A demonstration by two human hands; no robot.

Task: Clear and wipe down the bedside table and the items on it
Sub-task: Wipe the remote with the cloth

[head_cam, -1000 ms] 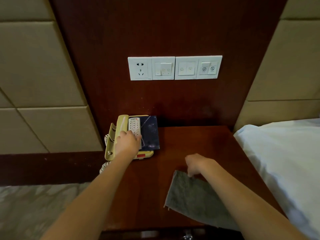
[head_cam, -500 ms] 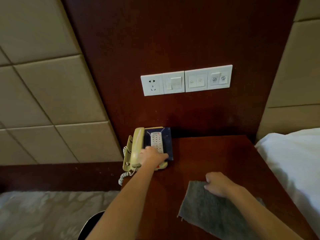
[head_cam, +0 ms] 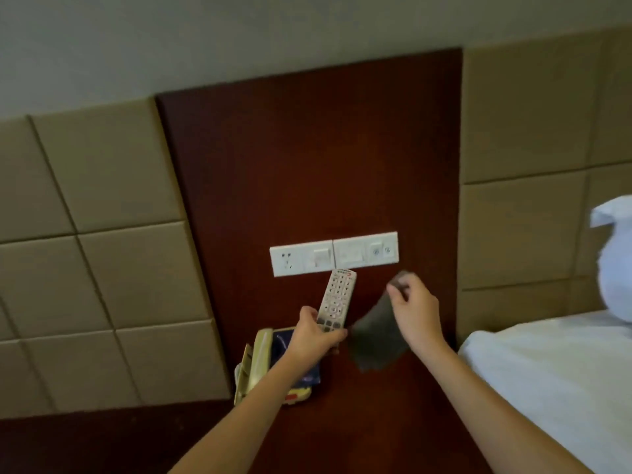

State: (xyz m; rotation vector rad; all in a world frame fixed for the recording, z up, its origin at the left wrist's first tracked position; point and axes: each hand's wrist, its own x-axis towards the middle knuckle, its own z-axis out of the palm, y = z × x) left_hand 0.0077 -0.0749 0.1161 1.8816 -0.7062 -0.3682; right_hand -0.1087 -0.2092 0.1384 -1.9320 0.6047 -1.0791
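Observation:
My left hand (head_cam: 313,336) grips the lower end of a white remote control (head_cam: 337,299) and holds it up in the air, buttons facing me. Just to its right, my right hand (head_cam: 412,304) pinches the top of a grey cloth (head_cam: 378,340), which hangs down above the dark wooden bedside table (head_cam: 383,415). A cream corded telephone (head_cam: 254,366) sits at the table's back left corner, beside a dark blue booklet (head_cam: 309,376) partly hidden by my left arm.
White wall switches and a socket (head_cam: 333,253) sit on the dark wood panel behind the table. A bed with white sheets (head_cam: 554,381) and a white pillow (head_cam: 615,261) borders the table on the right. Padded beige wall panels (head_cam: 113,254) flank the wood panel.
My left hand has lifted the remote off the phone and booklet. My right hand has raised the grey cloth off the table. The view has tilted upward.

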